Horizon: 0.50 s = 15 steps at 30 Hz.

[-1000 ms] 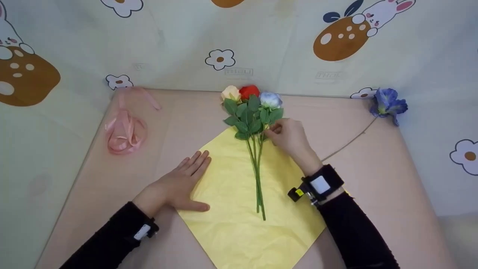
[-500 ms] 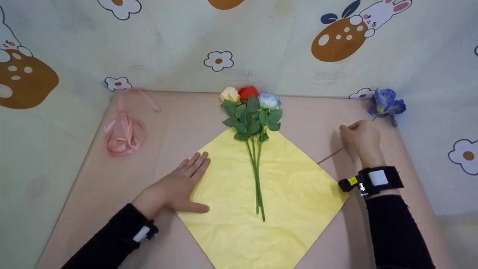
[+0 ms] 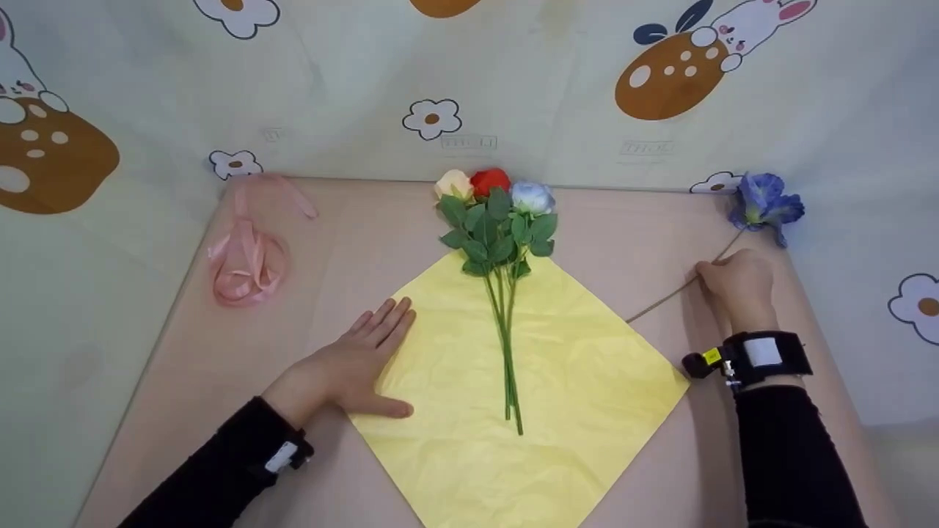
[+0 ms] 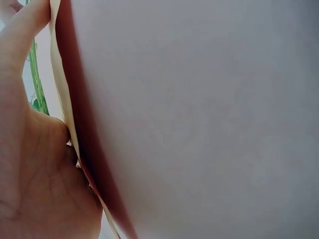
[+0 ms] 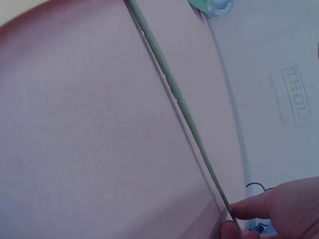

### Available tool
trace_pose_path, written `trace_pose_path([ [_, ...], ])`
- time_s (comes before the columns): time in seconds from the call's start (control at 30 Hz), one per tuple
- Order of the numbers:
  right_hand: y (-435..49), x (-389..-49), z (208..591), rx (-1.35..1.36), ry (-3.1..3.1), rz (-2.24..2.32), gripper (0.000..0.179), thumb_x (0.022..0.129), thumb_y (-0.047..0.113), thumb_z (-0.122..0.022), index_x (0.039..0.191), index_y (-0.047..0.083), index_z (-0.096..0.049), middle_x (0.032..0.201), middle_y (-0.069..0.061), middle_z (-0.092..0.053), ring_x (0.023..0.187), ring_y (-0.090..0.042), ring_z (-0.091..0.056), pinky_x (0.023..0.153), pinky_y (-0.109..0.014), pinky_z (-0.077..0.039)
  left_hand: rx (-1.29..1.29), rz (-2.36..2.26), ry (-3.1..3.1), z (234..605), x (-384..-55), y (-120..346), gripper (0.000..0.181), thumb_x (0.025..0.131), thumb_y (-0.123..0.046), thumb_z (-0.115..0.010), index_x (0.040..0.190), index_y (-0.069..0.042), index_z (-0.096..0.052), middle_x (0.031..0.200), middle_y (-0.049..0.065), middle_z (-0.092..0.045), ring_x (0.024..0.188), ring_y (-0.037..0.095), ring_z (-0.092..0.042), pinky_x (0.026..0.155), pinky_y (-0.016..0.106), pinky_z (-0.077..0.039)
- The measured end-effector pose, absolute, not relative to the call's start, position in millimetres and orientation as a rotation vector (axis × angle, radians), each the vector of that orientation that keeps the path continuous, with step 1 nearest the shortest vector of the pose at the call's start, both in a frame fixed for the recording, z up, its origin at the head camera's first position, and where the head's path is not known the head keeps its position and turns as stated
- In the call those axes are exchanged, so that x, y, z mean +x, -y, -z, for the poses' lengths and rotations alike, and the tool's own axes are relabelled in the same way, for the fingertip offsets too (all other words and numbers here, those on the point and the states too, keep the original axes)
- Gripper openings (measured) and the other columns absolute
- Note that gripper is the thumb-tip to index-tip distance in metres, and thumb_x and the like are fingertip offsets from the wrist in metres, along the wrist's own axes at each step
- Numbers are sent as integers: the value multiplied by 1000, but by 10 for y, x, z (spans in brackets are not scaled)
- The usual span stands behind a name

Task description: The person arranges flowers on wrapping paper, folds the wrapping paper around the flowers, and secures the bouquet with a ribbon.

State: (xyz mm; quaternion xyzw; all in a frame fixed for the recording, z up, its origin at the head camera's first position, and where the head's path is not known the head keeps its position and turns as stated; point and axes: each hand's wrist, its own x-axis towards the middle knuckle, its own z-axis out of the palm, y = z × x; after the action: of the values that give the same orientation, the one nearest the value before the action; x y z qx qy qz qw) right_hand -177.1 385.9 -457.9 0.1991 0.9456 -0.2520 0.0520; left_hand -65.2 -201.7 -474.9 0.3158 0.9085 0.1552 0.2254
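Note:
A sheet of yellow wrapping paper (image 3: 587,381) lies cornerwise on the table. My left hand (image 3: 359,363) rests flat on its left edge with fingers straight. Three artificial roses, a cream rose (image 3: 454,185), a red rose (image 3: 490,181) and a light blue rose (image 3: 533,197), lie together on the paper, their blooms past its far corner and their green stems (image 3: 505,345) pointing toward me. At the right, my right hand (image 3: 739,286) pinches the thin stem (image 5: 187,117) of a blue-purple artificial flower (image 3: 766,202). That stem's lower end reaches the paper's right edge.
A coil of pink ribbon (image 3: 249,268) lies at the table's far left, one loose end trailing to the back. Behind the pink-covered table (image 3: 352,242) rises a curtain (image 3: 330,88) printed with rabbits and flowers.
My right hand has left the leaves of the roses, moved right and taken hold of the blue-purple flower's stem. My left hand has stayed in place.

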Motion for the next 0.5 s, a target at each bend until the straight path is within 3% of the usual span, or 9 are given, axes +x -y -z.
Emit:
trace_pose_path([
  [0.17, -3944, -1743, 4547, 676, -2803, 898, 31, 100, 23, -68, 90, -5, -79, 69, -1, -68, 68, -20, -58, 63, -30, -48, 873, -395, -2507, 4757, -659, 2011, 135, 89, -76, -73, 174, 1, -2, 182, 20, 8, 168, 39, 7, 134, 58, -5],
  [0.33, -4016, -1701, 4491, 734, -2709, 1053, 40, 104, 27, -64, 119, -9, -76, 88, -4, -76, 74, -15, -63, 60, -26, -53, 868, -379, -2512, 4769, -665, 2006, 136, 89, -78, -74, 174, 0, -2, 182, 18, 9, 168, 38, 9, 135, 56, -4],
  [0.5, -4055, -1696, 4458, 777, -2638, 1155, 44, 108, 28, -60, 130, -8, -69, 86, 2, -74, 80, -14, -67, 64, -26, -56, 866, -382, -2515, 4769, -664, 2008, 136, 88, -78, -74, 174, 0, -2, 182, 18, 8, 168, 38, 8, 135, 57, -5],
])
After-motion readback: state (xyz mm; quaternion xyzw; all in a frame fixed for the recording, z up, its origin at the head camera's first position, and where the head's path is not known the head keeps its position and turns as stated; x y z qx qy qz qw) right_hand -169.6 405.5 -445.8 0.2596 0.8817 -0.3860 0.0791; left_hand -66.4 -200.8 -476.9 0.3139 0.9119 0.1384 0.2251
